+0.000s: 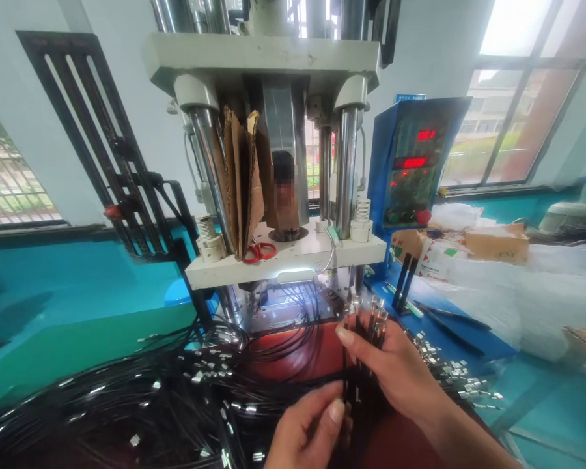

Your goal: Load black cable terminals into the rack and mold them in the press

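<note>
Your right hand (pixel 403 368) is closed around a bunch of thin black cables with shiny metal ends (pixel 378 322), held upright in front of the press, the metal ends pointing up above your fingers. Your left hand (pixel 305 430) sits lower and just to the left, thumb and fingers pinched together on a single slim black cable (pixel 344 368) that runs down from your right thumb.

Beneath both hands you have a reddish-brown work surface (pixel 293 352). To your left spreads a large, tangled heap of black cables with silvery tips (pixel 127 417); beyond your right forearm lies another row of metal-tipped black cables (pixel 461 374). More black cables arc from the lit lower part of the press — under a glowing white tube lamp (pixel 297 277) — toward you.

Above the lamp is a thick cream-coloured metal plate (pixel 322 258), with red-handled scissors (pixel 260 252) near its front edge and folded brown cardboard (pixel 241 182) standing beside them. A blue control box with red digits (pixel 410 163) stands to the right.
</note>
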The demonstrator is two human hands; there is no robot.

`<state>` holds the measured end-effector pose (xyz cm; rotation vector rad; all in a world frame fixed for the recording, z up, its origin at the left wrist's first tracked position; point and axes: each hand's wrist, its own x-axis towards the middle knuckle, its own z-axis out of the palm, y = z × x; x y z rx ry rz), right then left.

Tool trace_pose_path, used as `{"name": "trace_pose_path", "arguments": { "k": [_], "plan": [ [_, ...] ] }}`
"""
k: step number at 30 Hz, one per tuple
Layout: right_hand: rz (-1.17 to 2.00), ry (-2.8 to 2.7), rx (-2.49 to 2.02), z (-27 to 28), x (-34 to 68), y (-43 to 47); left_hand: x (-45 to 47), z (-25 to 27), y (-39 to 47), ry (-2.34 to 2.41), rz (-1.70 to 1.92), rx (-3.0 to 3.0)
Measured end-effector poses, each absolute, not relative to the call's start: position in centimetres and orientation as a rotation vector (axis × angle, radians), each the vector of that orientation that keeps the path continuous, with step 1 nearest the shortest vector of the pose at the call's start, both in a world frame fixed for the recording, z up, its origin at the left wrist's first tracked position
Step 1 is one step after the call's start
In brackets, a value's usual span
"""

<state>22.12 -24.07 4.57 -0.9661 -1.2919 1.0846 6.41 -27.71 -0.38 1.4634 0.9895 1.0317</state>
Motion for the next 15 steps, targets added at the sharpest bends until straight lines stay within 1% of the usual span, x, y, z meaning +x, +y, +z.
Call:
{"name": "trace_pose_path", "arguments": {
  "k": [3,5,7,12,15],
  "plan": [
    [1.108,-1.398,-0.938,5.5,22.3,-24.2,7.5,2.6,-27.2,0.895,1.055,1.379],
    [1.149,-1.437,-0.92,6.3,22.4,-24.3,8.1,3.7,-26.8,0.793,1.012,1.367],
    [1.143,-1.464,-0.935,6.9,22.4,-24.3,8.1,3.6,-26.6,0.697,0.929,1.331],
    [0.969,-1.511,-1.0,7.6,22.1,-24.4,6.1,2.4,-26.6,0.649,0.739,1.258],
    [1.014,-1.474,-0.99,7.6,21.6,-24.4,5.3,3.3,-26.7,0.681,0.711,1.341]
  ]
}}
